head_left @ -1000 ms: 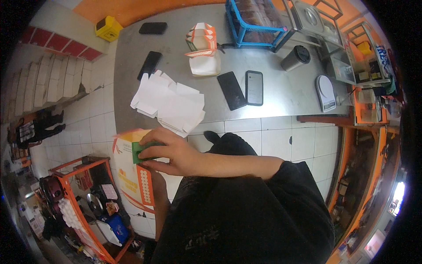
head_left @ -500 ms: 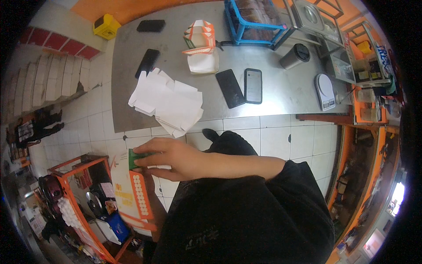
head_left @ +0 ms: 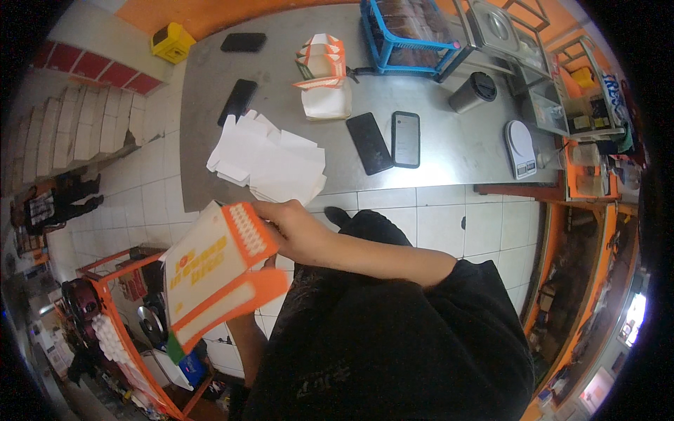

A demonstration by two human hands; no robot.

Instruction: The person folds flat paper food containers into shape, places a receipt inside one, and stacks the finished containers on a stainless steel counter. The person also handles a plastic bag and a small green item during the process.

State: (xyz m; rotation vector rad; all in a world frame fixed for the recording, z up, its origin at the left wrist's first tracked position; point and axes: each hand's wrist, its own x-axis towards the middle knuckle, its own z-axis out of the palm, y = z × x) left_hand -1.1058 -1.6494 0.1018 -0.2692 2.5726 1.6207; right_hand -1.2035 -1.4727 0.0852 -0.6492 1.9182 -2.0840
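In front of me, over the floor short of the table, is a cardboard food box, white with orange borders, yellow print and a green corner. It is tilted, with a side panel folded at an angle. My right hand reaches across from the right and grips its upper right edge, fingers closed. My left hand is mostly hidden behind the box; its forearm rises from below, and a bit of finger shows by the right edge. Just beyond, a stack of flat white cardboard blanks overhangs the table's near edge.
The steel table bears nested made-up boxes, several phones, among them a lit one, a tumbler, a white kitchen scale and a blue basket. An orange-framed shelf stands at my left.
The box has turned, bringing its printed face and orange side panel into view. My right hand has shifted from the green flap to the box's upper right edge.
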